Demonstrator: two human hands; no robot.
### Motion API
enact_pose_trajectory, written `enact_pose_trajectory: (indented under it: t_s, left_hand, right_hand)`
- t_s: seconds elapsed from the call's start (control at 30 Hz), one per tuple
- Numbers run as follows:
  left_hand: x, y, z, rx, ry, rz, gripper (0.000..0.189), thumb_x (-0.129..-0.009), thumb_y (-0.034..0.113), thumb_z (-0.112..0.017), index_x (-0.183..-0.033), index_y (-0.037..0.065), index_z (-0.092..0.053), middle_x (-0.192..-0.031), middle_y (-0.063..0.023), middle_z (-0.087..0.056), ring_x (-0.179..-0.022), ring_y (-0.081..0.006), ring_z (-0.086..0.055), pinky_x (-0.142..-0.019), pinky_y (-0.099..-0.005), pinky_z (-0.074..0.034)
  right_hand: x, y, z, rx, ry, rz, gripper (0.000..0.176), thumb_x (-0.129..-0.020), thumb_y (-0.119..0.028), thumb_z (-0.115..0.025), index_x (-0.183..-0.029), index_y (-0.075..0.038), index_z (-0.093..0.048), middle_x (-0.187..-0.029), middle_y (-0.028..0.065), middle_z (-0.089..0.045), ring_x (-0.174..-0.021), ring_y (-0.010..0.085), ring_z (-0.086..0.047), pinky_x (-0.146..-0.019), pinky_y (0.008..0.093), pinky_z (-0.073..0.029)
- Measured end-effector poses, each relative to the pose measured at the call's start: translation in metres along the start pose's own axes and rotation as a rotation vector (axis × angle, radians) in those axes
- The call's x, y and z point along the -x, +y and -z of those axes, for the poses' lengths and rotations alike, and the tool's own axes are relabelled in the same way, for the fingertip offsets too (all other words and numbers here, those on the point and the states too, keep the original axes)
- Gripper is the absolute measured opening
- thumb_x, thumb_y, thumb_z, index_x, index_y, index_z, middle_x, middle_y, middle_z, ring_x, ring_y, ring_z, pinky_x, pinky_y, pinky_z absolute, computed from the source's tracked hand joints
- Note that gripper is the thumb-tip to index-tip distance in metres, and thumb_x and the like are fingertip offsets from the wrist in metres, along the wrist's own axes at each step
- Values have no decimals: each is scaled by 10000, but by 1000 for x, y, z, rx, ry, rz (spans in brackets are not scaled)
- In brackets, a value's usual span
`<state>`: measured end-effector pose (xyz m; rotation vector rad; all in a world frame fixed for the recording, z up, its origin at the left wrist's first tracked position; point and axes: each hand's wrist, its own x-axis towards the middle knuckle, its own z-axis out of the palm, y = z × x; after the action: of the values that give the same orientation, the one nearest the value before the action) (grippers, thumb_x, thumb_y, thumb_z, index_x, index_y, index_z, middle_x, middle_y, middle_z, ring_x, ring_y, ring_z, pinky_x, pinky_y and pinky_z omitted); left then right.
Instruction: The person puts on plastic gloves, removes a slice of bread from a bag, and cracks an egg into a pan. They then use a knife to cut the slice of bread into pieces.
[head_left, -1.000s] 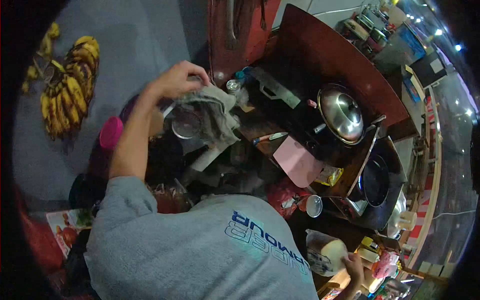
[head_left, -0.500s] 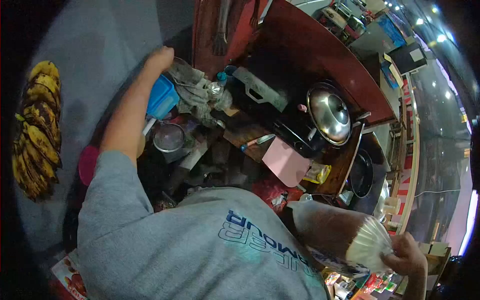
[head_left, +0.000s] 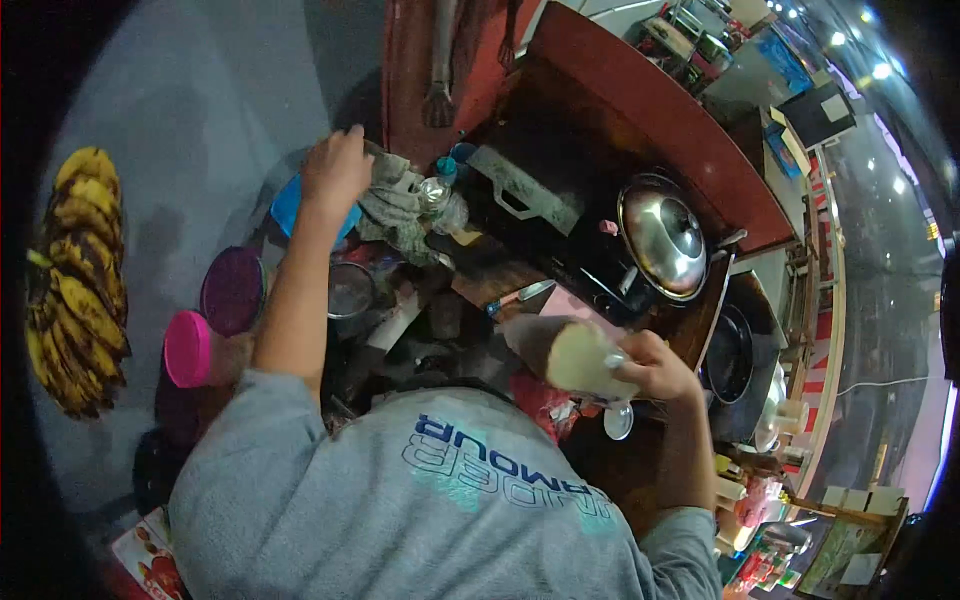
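My left hand (head_left: 336, 172) is at the upper left, fingers curled at the corner of a crumpled grey cloth (head_left: 395, 205). The grip itself is partly hidden. Beneath that wrist, a blue plastic container (head_left: 288, 205) shows in part. My right hand (head_left: 655, 368) is closed on a thin, bag-like translucent wrap (head_left: 578, 358) with a pale rounded end, blurred by motion. This wrap hangs over a pink board (head_left: 572, 303) and covers part of it. A knife (head_left: 522, 297) lies just beyond.
A lidded metal pan (head_left: 660, 235) sits on the stove at right, with a black pan (head_left: 727, 352) beside it. Bananas (head_left: 80, 285) lie far left. A pink-lidded jar (head_left: 187, 348) and a purple lid (head_left: 232, 290) are near my left arm. A bottle (head_left: 435, 188) stands by the cloth.
My right hand has swung left and up from the lower right, bringing the wrap over the pink board. My left hand has moved slightly down and right, and the cloth's corner has shifted with it.
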<state>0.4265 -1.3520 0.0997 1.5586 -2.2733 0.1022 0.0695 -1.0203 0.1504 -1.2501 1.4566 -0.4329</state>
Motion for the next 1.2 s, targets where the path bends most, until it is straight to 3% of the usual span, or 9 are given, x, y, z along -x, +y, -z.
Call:
enact_pose_trajectory:
  t_s: [0.13, 0.2, 0.27, 0.33, 0.5, 0.8, 1.07, 1.13, 1.2]
  left_hand:
    - [63, 63, -17, 328, 63, -128, 232, -864, 210, -664, -1002, 23, -655, -893, -197, -683, -868, -386, -670, -745, -468, -535]
    - [93, 99, -62, 480, -219, -220, 226, -856, 223, -675, -971, 29, -666, -894, -187, -687, -870, -396, -668, -747, -465, -535]
    - [122, 125, -130, 512, -641, -191, 268, -852, 245, -688, -1011, 32, -651, -949, -181, -688, -933, -394, -659, -788, -473, -534]
    - [156, 134, -201, 436, -716, -364, 365, -853, 273, -694, -1115, 33, -608, -1055, -186, -669, -1004, -396, -641, -837, -490, -526]
    - [180, 174, -277, 351, -791, -423, 377, -885, 245, -655, -1177, 31, -550, -1147, -193, -634, -1034, -399, -632, -854, -508, -521]
    - [182, 235, -306, 549, -778, -723, 270, -898, 204, -596, -1108, 36, -608, -1093, -213, -619, -974, -433, -623, -831, -518, -517]
    - [194, 291, -326, 763, -663, -630, 356, -880, 255, -654, -1148, 21, -638, -1123, -204, -636, -996, -367, -643, -841, -424, -528]
    - [200, 282, -322, 854, -932, -405, 370, -880, 288, -676, -1129, 16, -642, -1080, -201, -654, -982, -299, -663, -795, -391, -533]
    - [217, 254, -333, 964, -1008, -296, 401, -910, 372, -656, -1152, 52, -645, -1096, -145, -680, -971, -247, -665, -770, -376, -530]
  right_hand:
    - [-25, 50, -23, -136, 110, -114, 214, -803, -127, -603, -852, 76, -652, -679, 33, -602, -649, 109, -559, -599, 307, -468]
    - [-32, 72, -29, -154, 182, -13, 235, -819, -137, -601, -863, 84, -668, -674, 49, -618, -647, 118, -571, -603, 315, -475]
    - [-27, 56, -40, -230, 264, -165, 262, -821, -163, -615, -874, 87, -674, -664, 74, -627, -651, 127, -577, -612, 326, -480]
    - [-30, 84, -51, -169, 294, -129, 297, -815, -198, -629, -888, 87, -668, -662, 114, -630, -645, 157, -589, -628, 350, -485]
    - [-17, 116, -95, -191, 424, -211, 299, -819, -238, -590, -862, 49, -661, -647, 180, -609, -618, 225, -603, -629, 384, -482]
    - [23, 161, -142, -520, 705, -334, 285, -822, -206, -563, -851, 60, -662, -709, 34, -630, -665, 134, -585, -651, 304, -481]
    - [29, 183, -148, -500, 812, -334, 313, -832, -248, -570, -902, 36, -685, -753, 108, -673, -697, 195, -633, -696, 341, -503]
    - [30, 173, -139, -893, 959, -113, 255, -809, -200, -572, -860, 20, -691, -750, 68, -661, -688, 198, -617, -705, 327, -495]
    - [24, 197, -139, -980, 901, -144, 325, -796, -168, -494, -975, 37, -672, -889, 56, -665, -842, 179, -640, -799, 321, -496]
